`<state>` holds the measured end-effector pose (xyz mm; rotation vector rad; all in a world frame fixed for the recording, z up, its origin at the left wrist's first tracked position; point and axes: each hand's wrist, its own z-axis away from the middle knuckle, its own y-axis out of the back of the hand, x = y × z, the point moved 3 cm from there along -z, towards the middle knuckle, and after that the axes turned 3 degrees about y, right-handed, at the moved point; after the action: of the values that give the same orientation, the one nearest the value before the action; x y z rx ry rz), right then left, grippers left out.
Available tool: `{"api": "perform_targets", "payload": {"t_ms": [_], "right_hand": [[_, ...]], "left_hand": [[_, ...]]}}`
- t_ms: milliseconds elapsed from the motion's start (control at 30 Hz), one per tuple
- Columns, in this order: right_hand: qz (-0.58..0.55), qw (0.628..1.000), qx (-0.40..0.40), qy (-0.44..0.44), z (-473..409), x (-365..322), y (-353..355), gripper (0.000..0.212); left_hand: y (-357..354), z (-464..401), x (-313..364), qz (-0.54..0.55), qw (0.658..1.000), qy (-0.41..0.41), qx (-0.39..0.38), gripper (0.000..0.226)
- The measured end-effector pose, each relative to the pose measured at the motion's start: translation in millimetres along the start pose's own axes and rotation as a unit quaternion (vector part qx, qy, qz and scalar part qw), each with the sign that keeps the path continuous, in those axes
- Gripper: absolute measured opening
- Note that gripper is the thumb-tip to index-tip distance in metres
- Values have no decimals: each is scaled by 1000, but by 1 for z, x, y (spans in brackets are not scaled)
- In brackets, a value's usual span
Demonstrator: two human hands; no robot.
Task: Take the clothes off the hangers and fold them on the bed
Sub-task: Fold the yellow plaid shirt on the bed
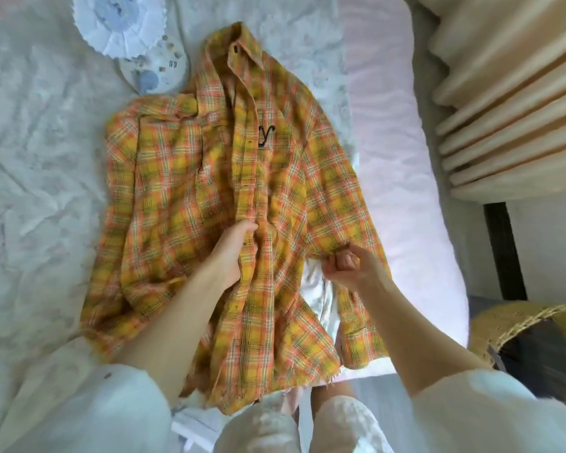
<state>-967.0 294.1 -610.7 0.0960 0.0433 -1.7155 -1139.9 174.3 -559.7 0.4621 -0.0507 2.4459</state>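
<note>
Your yellow plaid shirt [209,197] lies flat on the bed [406,178], front side up, and no hanger shows in it. The shirt runs long, with the collar far from you and the bottom edge close to you, hanging a little over the side of the bed. Your left hand [232,253] rests on the middle strip where the buttons are. Its fingers are tucked into the cloth there, so you cannot tell if they press flat or grab a fold. Your right hand [343,266] is just beside it, on the shirt's right side. Its fingers are curled and seem to pinch the edge of the right sleeve [340,223], which runs down that side toward you. The other sleeve is bunched up on the far left, well away from both hands. So the right side is the near one, and your right hand is already on it. The next move is likely to lift that sleeve and fold it left, across the long middle line, while your left hand holds the middle down.
</note>
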Motion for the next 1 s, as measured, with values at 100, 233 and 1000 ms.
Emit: {"api": "perform_targets", "payload": {"t_ms": [100,233,1000], "right_hand": [[-41,997,-19,70,-3,-23,-2,26],[82,942,21,325,10,-85,-3,15],[603,775,-55,179,4,47,23,33]], "left_hand": [[-1,7,4,91,996,10,-8,24],[-3,15,11,135,991,-1,2,24],[0,11,-67,-95,995,24,-1,20]]}}
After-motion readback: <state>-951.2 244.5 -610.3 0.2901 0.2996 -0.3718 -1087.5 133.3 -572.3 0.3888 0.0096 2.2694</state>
